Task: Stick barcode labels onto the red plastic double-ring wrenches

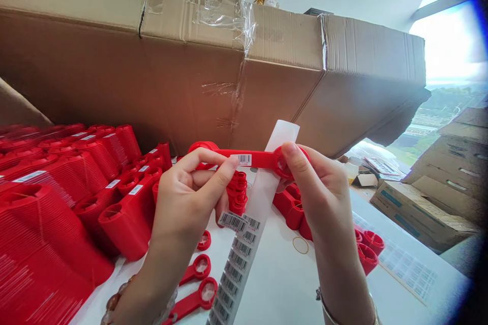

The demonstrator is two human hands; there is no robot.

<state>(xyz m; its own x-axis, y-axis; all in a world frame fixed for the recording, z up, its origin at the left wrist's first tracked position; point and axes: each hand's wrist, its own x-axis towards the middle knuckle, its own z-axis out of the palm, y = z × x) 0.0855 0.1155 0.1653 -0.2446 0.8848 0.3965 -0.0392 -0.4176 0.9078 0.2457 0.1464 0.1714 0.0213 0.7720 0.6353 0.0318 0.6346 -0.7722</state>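
Observation:
A flat red plastic piece with ring-shaped ends (261, 158) is held level between my two hands. My right hand (320, 188) is closed on its right ring end, thumb in front. My left hand (186, 198) pinches it toward the left, the thumb tip touching the left edge of a white barcode label (244, 160) on the bar. Behind the piece, a backing strip of barcode labels (240, 259) runs from near my right fingers down toward me. Whether a finger holds this strip is hidden. One larger label (233, 221) sits askew on it.
Stacks of red pieces (57, 218) fill the left side; loose ones (192, 297) lie below my left wrist. A rubber band (300, 245) and label sheets (407, 264) lie on the white table. A large cardboard box (183, 86) stands behind; more cartons (423, 208) are at right.

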